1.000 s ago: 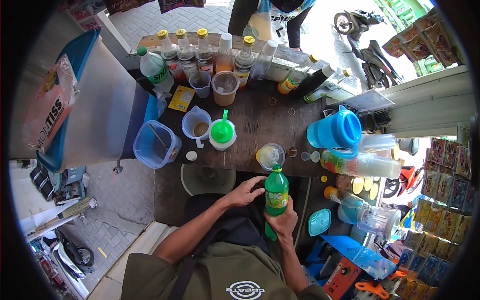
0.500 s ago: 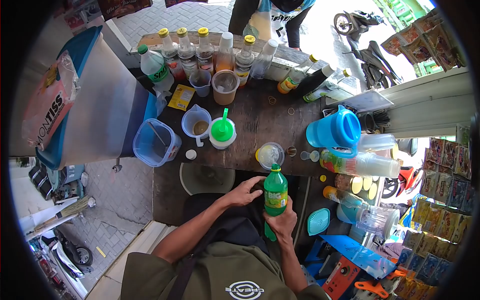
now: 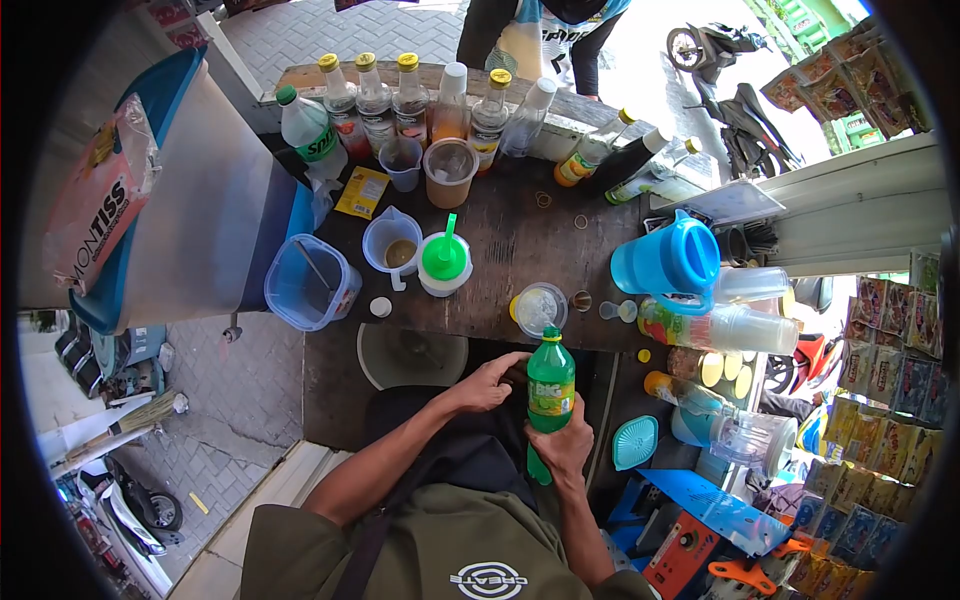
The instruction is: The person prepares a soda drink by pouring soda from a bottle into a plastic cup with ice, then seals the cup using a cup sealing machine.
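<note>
My right hand [image 3: 563,440] is wrapped around the lower half of a green soda bottle [image 3: 551,385] with a yellow-green label. The bottle stands nearly upright in front of my body, its green cap on. Just left of it is my left hand [image 3: 485,384], fingers stretched toward the bottle's side with nothing in them. Beyond the cap, a clear plastic cup [image 3: 541,309] sits near the edge of the dark wooden table [image 3: 500,240]. A white container with a green lid [image 3: 445,258] and a measuring jug [image 3: 392,242] holding brown liquid stand to the left.
Syrup bottles [image 3: 411,105] line the table's back edge. A blue pitcher [image 3: 665,255] and stacked plastic cups [image 3: 755,328] are at the right. On the left stand a blue tub [image 3: 312,285] and a large clear bin [image 3: 190,200]. A person [image 3: 545,45] is across the table.
Almost nothing differs. The view has shifted very slightly; my right hand keeps its grip on the bottle and my left hand stays beside it.
</note>
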{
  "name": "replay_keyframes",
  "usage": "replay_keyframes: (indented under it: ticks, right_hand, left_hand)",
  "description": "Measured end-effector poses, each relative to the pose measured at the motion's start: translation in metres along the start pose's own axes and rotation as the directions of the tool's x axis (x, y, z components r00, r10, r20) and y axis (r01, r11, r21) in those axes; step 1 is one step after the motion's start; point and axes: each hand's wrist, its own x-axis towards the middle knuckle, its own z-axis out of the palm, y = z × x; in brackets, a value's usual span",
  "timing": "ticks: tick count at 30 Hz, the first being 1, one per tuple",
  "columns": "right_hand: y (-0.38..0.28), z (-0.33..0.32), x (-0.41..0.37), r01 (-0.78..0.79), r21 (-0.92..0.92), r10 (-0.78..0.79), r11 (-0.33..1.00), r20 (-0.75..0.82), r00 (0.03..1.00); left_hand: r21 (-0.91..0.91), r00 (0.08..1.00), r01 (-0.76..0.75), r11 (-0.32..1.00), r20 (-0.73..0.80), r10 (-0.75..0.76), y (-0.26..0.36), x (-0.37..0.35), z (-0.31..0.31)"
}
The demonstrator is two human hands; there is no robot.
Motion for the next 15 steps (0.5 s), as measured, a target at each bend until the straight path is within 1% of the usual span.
replay_keyframes:
  ticks: [7,10,15]
  right_hand:
    - [0.0002,-0.0013,-0.0006,0.006,0.000,-0.006,1.000,-0.003,1.000]
    - [0.0014,0.0001,-0.0010,-0.010,-0.024,0.010,1.000,-0.009,1.000]
    - [0.0009,-0.0009,-0.0016,-0.015,-0.051,0.015,0.999,-0.006,1.000]
  left_hand:
    - [0.013,1.000,-0.013,1.000,0.002,0.012,0.0001,0.0003,0.0006]
    - [0.013,1.000,0.011,1.000,0.010,-0.011,-0.0002,0.0001,0.0003]
    - [0.003,1.000,0.004,1.000,0.007,-0.004,-0.0038,0.0008,0.0007]
